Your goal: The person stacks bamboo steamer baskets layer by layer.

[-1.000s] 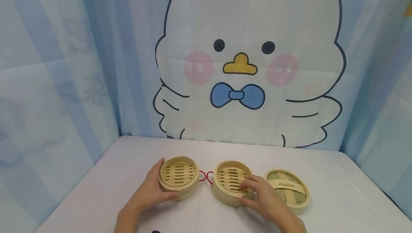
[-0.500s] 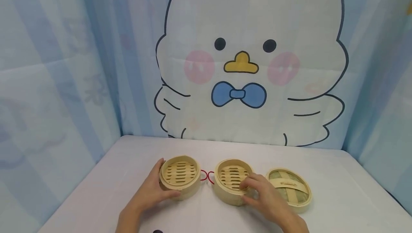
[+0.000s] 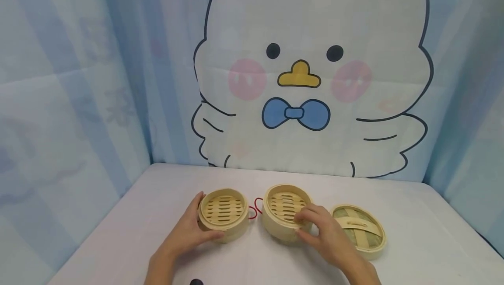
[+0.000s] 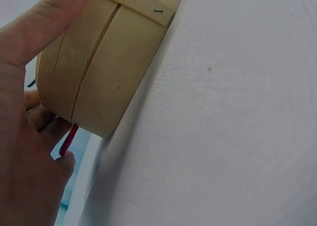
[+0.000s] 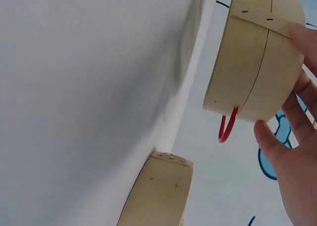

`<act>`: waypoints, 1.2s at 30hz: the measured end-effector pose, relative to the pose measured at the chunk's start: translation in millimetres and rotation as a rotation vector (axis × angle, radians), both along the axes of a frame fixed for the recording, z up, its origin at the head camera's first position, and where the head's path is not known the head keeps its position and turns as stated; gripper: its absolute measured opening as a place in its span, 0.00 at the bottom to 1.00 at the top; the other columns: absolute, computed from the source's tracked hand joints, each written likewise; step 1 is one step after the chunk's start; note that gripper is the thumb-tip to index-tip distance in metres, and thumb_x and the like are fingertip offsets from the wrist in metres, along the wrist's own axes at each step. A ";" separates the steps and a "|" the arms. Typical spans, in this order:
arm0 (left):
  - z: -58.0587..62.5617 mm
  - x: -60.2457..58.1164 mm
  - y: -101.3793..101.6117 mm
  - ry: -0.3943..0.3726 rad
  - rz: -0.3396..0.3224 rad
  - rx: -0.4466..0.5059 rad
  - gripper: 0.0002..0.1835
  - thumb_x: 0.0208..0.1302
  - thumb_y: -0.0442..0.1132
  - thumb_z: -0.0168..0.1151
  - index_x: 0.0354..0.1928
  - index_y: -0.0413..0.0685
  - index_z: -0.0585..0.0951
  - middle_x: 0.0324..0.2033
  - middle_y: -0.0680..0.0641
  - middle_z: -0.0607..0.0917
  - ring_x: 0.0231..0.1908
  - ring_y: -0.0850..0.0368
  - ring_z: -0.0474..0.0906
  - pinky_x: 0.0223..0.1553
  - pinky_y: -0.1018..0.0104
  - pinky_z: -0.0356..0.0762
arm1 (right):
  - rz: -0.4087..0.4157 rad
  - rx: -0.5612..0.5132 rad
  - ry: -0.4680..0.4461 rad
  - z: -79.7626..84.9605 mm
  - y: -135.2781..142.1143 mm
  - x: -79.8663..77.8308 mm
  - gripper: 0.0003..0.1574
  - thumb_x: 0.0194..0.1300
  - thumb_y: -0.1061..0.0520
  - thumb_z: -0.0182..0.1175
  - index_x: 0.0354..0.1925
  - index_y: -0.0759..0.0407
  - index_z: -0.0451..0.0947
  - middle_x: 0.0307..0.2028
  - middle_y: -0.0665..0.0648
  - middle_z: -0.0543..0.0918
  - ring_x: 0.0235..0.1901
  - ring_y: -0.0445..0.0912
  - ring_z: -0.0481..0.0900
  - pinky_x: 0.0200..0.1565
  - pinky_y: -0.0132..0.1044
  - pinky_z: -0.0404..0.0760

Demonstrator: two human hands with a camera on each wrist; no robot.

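In the head view, my left hand [image 3: 193, 230] grips a round bamboo steamer basket [image 3: 223, 208], thumb on its near side, fingers round its left. That basket stands on the table, as the left wrist view shows its wall [image 4: 104, 67] against the white cloth. My right hand [image 3: 324, 234] pinches the rim of a second bamboo steamer basket [image 3: 286, 206], slatted base visible inside. The right wrist view shows this basket's wall [image 5: 252, 62] held off the table, a red loop [image 5: 228, 127] hanging from it. Red loops of both baskets meet between them in the head view.
A bamboo steamer lid [image 3: 360, 230] with a strap handle lies right of my right hand. A black round spot [image 3: 196, 282] shows at the bottom edge. Behind the white table [image 3: 271, 263] hangs a cartoon-printed curtain [image 3: 315, 145].
My right hand has raised its basket off the table and slightly away from me. My left hand keeps its grip on the other basket. The head view has shifted slightly.
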State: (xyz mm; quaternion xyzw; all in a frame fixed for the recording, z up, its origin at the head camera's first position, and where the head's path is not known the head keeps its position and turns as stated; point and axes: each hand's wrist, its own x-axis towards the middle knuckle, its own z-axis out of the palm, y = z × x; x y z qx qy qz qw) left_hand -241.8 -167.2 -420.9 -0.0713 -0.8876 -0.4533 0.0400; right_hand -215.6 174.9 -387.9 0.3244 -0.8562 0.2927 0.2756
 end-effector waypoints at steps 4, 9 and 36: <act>-0.7 -0.1 -0.2 0.011 -0.003 0.011 0.71 0.30 0.62 0.77 0.72 0.43 0.44 0.69 0.40 0.53 0.68 0.44 0.48 0.65 0.45 0.47 | -0.018 0.007 -0.014 3.4 -2.8 -1.8 0.22 0.45 0.63 0.73 0.36 0.43 0.78 0.39 0.37 0.76 0.40 0.37 0.72 0.42 0.35 0.75; -1.1 0.4 -0.1 0.017 0.006 0.012 0.71 0.29 0.62 0.77 0.72 0.43 0.45 0.69 0.40 0.54 0.68 0.44 0.49 0.65 0.45 0.47 | -0.030 0.000 -0.025 8.7 -7.1 -6.0 0.20 0.47 0.62 0.73 0.36 0.43 0.78 0.39 0.37 0.76 0.42 0.37 0.72 0.44 0.37 0.75; -4.1 0.6 1.6 0.035 0.034 0.083 0.72 0.29 0.60 0.79 0.72 0.44 0.44 0.69 0.41 0.55 0.67 0.46 0.51 0.65 0.48 0.46 | 0.007 -0.116 -0.208 38.9 -93.7 -23.9 0.13 0.54 0.59 0.69 0.37 0.45 0.79 0.41 0.37 0.75 0.48 0.37 0.69 0.54 0.41 0.71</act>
